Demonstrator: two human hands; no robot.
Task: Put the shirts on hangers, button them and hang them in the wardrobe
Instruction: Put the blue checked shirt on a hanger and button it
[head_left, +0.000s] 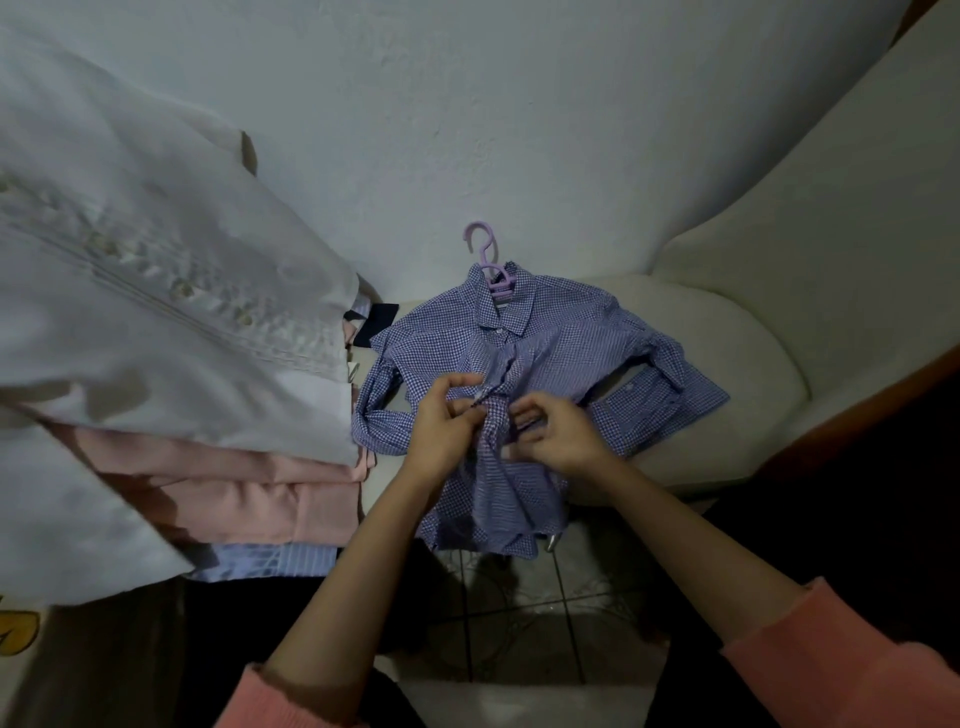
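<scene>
Checked shirt (545, 358) on purple hanger (485, 260), flat on the cream seat (737, 353), collar away from the person, button strip running lengthwise toward them; left hand (441, 421) and right hand (558, 428) pinch it mid-chest from opposite sides, equally near.

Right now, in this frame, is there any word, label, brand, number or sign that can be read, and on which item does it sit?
No text can be read.
Neck label inside the collar of the blue-and-white checked shirt, under the lilac plastic hanger: too small and blurred to read.
Dark navy tag beside the stack of folded shirts: no lettering shows.
Yellow print at the bottom left edge: cut off, no letters legible.
</scene>
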